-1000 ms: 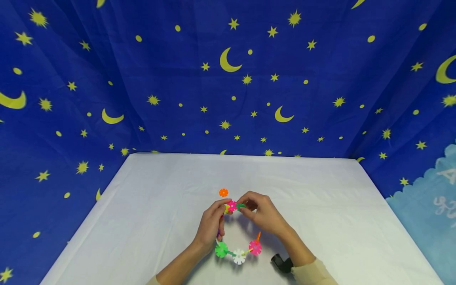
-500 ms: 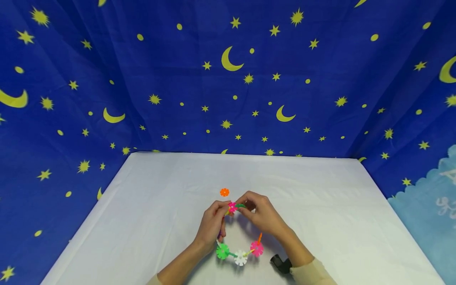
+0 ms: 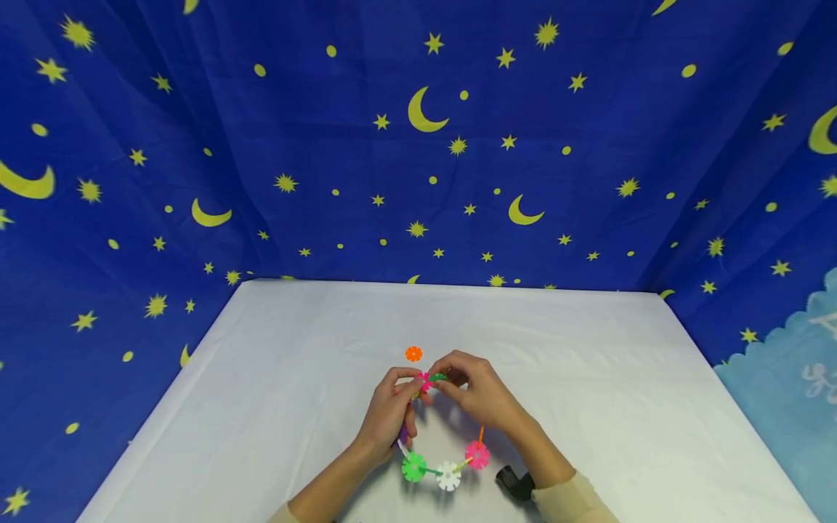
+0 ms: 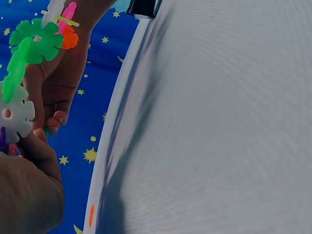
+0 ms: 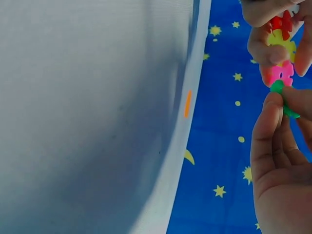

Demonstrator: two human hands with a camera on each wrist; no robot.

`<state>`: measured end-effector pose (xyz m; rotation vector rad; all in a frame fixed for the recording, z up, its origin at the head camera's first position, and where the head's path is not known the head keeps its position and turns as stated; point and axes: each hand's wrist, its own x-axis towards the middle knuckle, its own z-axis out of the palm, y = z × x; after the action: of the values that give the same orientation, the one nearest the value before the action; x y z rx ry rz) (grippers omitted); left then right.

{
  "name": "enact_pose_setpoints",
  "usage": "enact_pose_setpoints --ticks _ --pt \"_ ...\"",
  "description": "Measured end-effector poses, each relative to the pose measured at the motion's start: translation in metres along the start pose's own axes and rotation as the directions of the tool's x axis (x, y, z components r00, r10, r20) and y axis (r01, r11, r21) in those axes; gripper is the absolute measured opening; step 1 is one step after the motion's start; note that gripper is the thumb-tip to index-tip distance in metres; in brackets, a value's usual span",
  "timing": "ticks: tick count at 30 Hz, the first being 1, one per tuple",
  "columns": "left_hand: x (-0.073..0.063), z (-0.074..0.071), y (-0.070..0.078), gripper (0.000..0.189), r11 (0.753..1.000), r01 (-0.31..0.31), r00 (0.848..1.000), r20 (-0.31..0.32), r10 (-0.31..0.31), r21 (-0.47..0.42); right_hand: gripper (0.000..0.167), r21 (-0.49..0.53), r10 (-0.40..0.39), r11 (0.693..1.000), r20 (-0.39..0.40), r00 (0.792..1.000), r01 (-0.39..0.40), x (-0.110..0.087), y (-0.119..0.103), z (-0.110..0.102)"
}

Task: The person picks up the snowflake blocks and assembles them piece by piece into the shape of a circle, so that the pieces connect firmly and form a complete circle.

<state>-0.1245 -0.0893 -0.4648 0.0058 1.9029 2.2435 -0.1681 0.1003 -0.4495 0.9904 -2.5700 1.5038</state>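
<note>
My left hand [image 3: 386, 410] grips a chain of notched plastic discs near its upper end, by a pink disc [image 5: 281, 74]. Yellow [image 5: 282, 46] and red [image 5: 280, 23] discs sit between its fingers in the right wrist view. Thumb and fingers of my right hand [image 3: 480, 388] pinch a green disc [image 5: 277, 86] against the pink one's edge. Below, the chain curves round through a bright green disc [image 3: 413, 467], a white disc [image 3: 448, 476] and a second pink disc [image 3: 477, 455]. An orange disc [image 3: 481, 434] ends it, seen edge-on under the right wrist.
One loose orange disc [image 3: 413, 354] lies on the white-covered table [image 3: 556, 334] beyond my hands. A black curved object [image 3: 513, 483] is beside my right forearm. Blue star-and-moon cloth [image 3: 327, 145] hangs at the back and sides.
The lower part of the chain has swung slightly right and down. Between my fingertips, the green disc has come nearer the pink one, which has turned more edge-on.
</note>
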Motion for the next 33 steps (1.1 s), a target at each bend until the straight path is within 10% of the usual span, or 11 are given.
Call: enact_pose_setpoints --ticks 12,21,33 --pt "0.001 -0.002 0.0 0.039 1.0 0.004 0.999 -0.05 -0.004 0.007 0.025 0.094 0.134 0.987 -0.001 0.991 -0.134 0.011 0.018 -0.008" --pt "0.001 -0.002 0.0 0.038 1.0 0.007 0.999 -0.047 -0.007 -0.014 0.031 -0.203 0.11 0.977 0.192 0.975 -0.07 0.029 0.034 -0.006" --pt "0.001 -0.003 0.0 0.039 1.0 0.003 0.999 -0.052 -0.004 -0.027 0.058 -0.479 0.189 0.878 0.363 0.913 0.009 0.046 0.023 0.0"
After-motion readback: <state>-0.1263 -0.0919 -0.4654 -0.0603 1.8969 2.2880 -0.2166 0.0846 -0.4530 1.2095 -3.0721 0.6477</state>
